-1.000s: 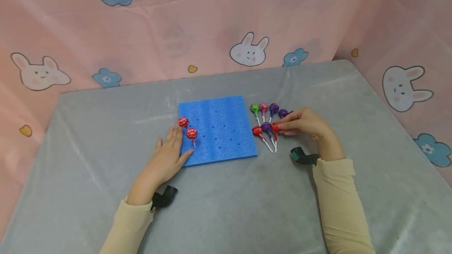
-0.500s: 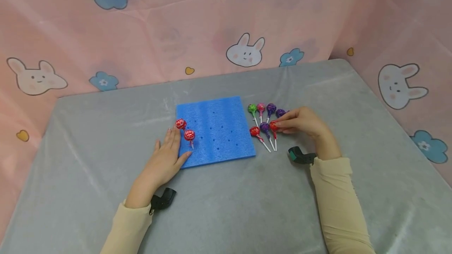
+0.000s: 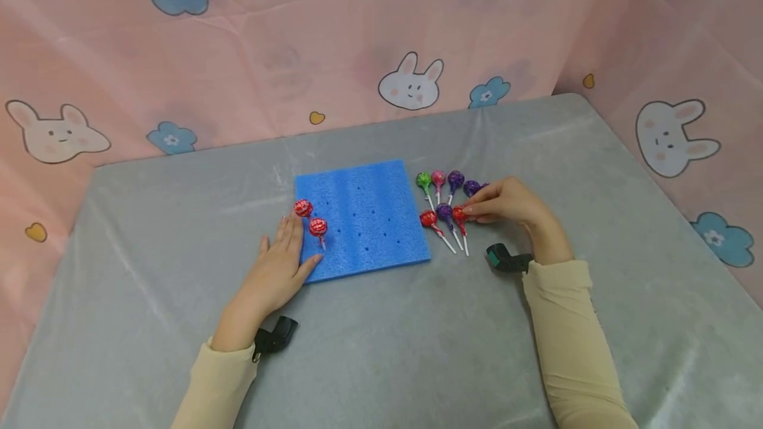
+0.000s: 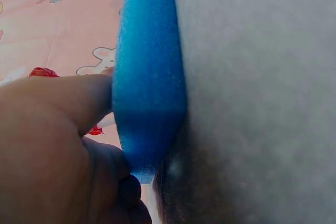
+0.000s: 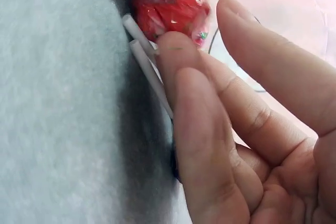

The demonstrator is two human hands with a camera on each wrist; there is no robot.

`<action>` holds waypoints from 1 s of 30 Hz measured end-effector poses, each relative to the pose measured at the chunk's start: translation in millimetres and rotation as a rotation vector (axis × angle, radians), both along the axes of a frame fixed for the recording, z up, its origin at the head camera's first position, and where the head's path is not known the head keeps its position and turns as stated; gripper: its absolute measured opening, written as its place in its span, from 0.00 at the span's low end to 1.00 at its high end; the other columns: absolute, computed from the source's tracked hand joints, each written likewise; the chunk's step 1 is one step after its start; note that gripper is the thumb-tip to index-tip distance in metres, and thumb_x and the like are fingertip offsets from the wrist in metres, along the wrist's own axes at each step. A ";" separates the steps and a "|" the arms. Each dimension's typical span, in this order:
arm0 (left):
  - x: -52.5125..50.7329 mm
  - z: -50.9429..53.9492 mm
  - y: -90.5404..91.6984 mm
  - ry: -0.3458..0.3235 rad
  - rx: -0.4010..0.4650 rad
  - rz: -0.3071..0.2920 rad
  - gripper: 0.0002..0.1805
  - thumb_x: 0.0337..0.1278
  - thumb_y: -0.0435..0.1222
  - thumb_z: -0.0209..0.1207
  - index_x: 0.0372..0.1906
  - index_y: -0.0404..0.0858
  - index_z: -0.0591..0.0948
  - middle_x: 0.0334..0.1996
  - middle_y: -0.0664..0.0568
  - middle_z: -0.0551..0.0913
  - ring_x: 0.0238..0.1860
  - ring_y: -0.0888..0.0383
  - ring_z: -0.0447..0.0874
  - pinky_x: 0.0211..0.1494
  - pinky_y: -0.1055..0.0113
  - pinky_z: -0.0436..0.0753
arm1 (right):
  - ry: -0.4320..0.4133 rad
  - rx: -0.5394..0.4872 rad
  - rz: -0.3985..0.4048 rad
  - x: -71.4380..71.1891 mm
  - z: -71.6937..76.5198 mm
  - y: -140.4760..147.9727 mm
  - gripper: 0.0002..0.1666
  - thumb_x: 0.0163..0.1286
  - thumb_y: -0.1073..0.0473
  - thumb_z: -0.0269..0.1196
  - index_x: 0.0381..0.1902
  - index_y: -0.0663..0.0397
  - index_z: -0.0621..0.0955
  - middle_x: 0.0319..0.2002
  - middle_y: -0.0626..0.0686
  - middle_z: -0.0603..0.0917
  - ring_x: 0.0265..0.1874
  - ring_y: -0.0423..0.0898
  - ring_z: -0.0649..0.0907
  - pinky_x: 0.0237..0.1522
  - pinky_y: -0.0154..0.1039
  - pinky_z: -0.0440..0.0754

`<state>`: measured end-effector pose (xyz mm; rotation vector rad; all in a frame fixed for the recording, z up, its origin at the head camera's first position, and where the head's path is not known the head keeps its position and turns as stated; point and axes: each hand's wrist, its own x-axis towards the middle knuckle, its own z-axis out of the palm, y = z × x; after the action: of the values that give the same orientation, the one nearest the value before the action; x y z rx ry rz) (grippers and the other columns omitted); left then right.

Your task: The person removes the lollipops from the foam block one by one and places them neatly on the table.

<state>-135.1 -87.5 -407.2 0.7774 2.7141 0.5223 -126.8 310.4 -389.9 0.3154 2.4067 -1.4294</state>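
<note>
My left hand (image 3: 275,273) lies along the left side of a blue foam board (image 3: 375,204) dotted with small holes, its thumb over the front left corner. Two red-and-white lollipops (image 3: 318,226) stand stuck in the board beside those fingers. Right of the board, my right hand (image 3: 507,202) touches a red lollipop (image 3: 459,213) with its fingertips; in the right wrist view the thumb stands apart from the red wrapper (image 5: 173,9). That lollipop lies in a front row with a purple lollipop (image 3: 444,211) and another red lollipop (image 3: 428,218).
Behind lie a green lollipop (image 3: 423,179), a pink lollipop (image 3: 438,178) and purple lollipops (image 3: 456,179), the rightmost partly hidden by my right hand. The grey-covered table (image 3: 381,349) meets a pink printed curtain (image 3: 268,51) at the back and sides.
The touched red lollipop's stick has swung slightly right, away from the purple lollipop's stick. My left hand stays on the board. The head view has shifted a little.
</note>
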 end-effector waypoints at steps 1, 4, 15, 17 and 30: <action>0.0 0.1 -0.5 0.000 0.000 0.002 0.41 0.71 0.49 0.45 0.72 0.26 0.42 0.73 0.36 0.38 0.73 0.41 0.34 0.68 0.38 0.40 | 0.001 -0.004 0.003 -0.8 0.5 -0.5 0.19 0.61 0.62 0.67 0.43 0.75 0.82 0.31 0.54 0.86 0.28 0.41 0.84 0.35 0.36 0.83; -0.2 0.3 -1.8 0.004 -0.002 0.006 0.41 0.71 0.49 0.45 0.72 0.26 0.41 0.73 0.36 0.38 0.73 0.41 0.33 0.68 0.38 0.41 | 0.005 -0.012 0.010 -2.6 1.2 -1.4 0.19 0.60 0.62 0.67 0.43 0.75 0.82 0.31 0.54 0.86 0.28 0.41 0.84 0.35 0.36 0.83; -2.5 -1.0 -2.9 0.015 -0.009 0.017 0.42 0.70 0.50 0.45 0.72 0.27 0.42 0.73 0.37 0.39 0.73 0.42 0.34 0.68 0.38 0.41 | 0.102 0.031 0.015 -2.7 3.3 0.8 0.20 0.60 0.61 0.68 0.44 0.74 0.81 0.31 0.51 0.86 0.28 0.38 0.83 0.35 0.32 0.81; -2.8 -1.0 -3.1 0.017 -0.009 0.017 0.42 0.70 0.50 0.45 0.72 0.27 0.42 0.73 0.37 0.39 0.73 0.42 0.34 0.68 0.38 0.41 | 0.121 0.030 0.012 -2.6 4.2 0.1 0.21 0.61 0.60 0.67 0.44 0.75 0.81 0.31 0.50 0.86 0.28 0.38 0.83 0.35 0.31 0.81; -3.5 -4.7 -0.1 0.034 -0.024 0.006 0.42 0.70 0.50 0.46 0.72 0.27 0.43 0.73 0.37 0.40 0.73 0.42 0.36 0.68 0.39 0.43 | 0.373 -0.254 -0.125 -3.9 9.9 -20.3 0.18 0.61 0.62 0.67 0.42 0.74 0.81 0.31 0.44 0.85 0.30 0.42 0.85 0.36 0.30 0.81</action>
<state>-138.6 -87.6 -411.9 0.7792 2.7497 0.4810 -130.7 290.1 -380.0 0.1491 2.4757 -1.9788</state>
